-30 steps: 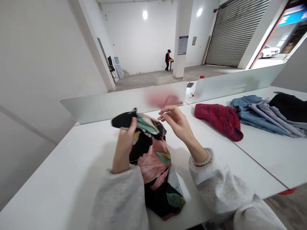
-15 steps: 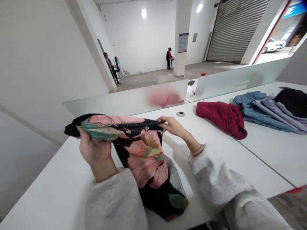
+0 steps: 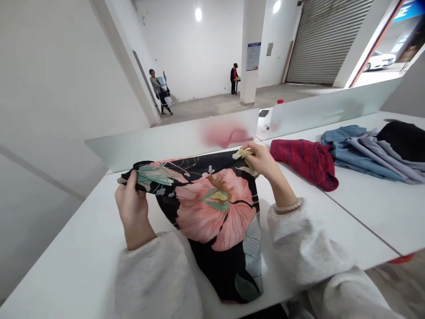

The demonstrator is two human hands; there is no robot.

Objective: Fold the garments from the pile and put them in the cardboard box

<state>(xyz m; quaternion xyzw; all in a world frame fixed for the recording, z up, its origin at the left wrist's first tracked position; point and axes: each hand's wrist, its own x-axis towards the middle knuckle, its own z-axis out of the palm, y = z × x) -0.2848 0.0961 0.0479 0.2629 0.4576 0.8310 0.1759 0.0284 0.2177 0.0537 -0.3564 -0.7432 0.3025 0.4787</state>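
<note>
A black cloth with large pink flowers point(image 3: 212, 208) hangs spread between my two hands above the white table point(image 3: 73, 261). My left hand point(image 3: 133, 210) is closed on its left top corner. My right hand point(image 3: 260, 161) pinches its right top corner, near the frosted divider. The cloth's lower part drapes down over the table's near edge between my grey sleeves.
A red striped garment point(image 3: 303, 161) lies to the right of my right hand; blue, grey and black clothes point(image 3: 372, 148) are piled further right. A frosted divider point(image 3: 172, 139) runs along the table's far side. Two people stand far off in the hall.
My hands have pulled the cloth's top edge apart, so the bunched cloth now hangs flat with the big flower showing. My right hand moved right and took hold of a corner.
</note>
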